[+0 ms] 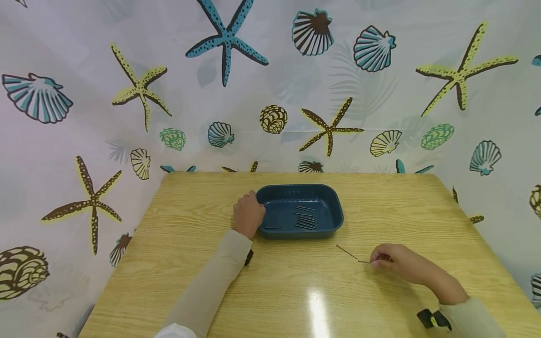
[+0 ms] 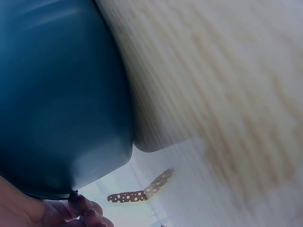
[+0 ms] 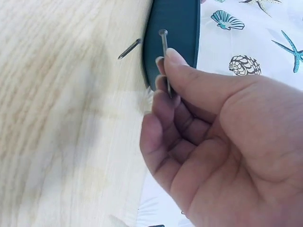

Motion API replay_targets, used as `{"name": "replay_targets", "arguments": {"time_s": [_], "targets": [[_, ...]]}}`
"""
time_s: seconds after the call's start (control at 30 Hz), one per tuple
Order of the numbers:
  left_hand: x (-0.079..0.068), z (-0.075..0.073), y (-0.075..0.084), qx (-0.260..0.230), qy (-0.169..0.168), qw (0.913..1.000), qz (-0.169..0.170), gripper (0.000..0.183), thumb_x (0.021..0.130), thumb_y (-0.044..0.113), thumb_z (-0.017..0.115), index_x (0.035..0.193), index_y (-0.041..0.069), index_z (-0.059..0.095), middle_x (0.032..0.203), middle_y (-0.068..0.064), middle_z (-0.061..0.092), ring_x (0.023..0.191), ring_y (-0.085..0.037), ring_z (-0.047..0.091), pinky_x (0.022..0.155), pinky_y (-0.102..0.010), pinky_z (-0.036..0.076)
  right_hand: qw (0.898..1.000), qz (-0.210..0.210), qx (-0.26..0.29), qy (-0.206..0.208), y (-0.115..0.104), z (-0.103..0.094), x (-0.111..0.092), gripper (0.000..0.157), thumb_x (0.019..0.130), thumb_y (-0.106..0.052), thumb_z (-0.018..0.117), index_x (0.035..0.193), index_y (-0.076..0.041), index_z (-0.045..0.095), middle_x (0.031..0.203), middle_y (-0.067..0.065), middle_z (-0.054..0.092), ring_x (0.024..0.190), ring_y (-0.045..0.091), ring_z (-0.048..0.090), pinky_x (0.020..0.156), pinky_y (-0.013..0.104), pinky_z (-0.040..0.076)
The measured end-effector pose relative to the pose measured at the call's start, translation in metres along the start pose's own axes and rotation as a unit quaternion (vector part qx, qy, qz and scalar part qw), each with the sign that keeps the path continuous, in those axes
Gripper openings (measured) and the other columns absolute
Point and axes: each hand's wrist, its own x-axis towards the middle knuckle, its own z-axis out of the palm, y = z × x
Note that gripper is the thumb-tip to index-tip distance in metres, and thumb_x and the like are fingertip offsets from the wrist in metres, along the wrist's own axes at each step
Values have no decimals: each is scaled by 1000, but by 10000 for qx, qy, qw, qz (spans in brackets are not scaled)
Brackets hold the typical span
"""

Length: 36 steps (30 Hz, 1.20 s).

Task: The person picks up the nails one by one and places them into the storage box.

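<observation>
A dark blue rectangular tray with rounded corners sits toward the back of the table, several nails lying inside it. My left hand grips the tray's left end. In the left wrist view, its fingertips are curled at the rim. Between thumb and fingers, my right hand pinches a nail, held to the right of the tray's front corner. The flat head of this nail shows beyond the thumb. Another loose nail lies on the tabletop between the tray and my right hand.
The wooden table has a light grain and a bright reflection near its front. Behind it and along both sides hangs a white curtain printed with starfish and shells. Dark bands are on both wrists.
</observation>
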Motion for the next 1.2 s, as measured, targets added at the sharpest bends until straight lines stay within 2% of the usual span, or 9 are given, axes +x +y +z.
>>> {"name": "replay_targets", "arguments": {"time_s": [0.2,0.4,0.53,0.8,1.03,1.2], "targets": [[-1,-2,1,-5,14,10000,8,20,86,12,51,101,2,59,83,-13,59,76,-33,58,73,-48,46,9986,27,-268,466,-9,-7,9,16,94,-20,54,98,-7,61,88,2,60,77,12,55,65,26,46],[-1,0,-1,29,35,10000,17,19,86,13,51,100,2,59,82,-13,58,75,-32,58,73,-47,46,9946,-5,-469,930,-17,-14,20,12,94,-17,54,98,-8,61,86,-3,58,77,12,56,66,26,46],[0,2,-2,53,64,10000,43,20,85,13,52,100,2,59,81,-12,58,73,-32,58,71,-47,46,9921,89,-520,1142,-23,-16,31,11,94,-17,54,96,-9,62,83,-6,57,74,11,54,65,26,46],[0,2,-1,80,159,9998,88,15,84,11,51,95,3,59,76,-11,56,70,-31,57,69,-47,47,9865,164,-631,1505,-36,-19,57,11,93,-17,56,94,-8,63,81,-4,57,71,11,52,64,29,46],[-2,-1,-1,-29,224,9996,183,20,85,10,51,100,1,60,80,-14,58,73,-33,58,69,-48,46,9841,95,-629,1656,-46,-20,82,12,93,-17,57,94,-7,64,79,-3,58,70,13,51,62,31,44],[-3,-1,-1,-40,263,9994,240,17,85,9,49,96,1,59,77,-13,57,70,-33,57,67,-48,46,9866,-137,-492,1551,-52,-14,103,10,92,-16,58,92,-9,64,79,0,58,70,14,51,63,31,45]]}}
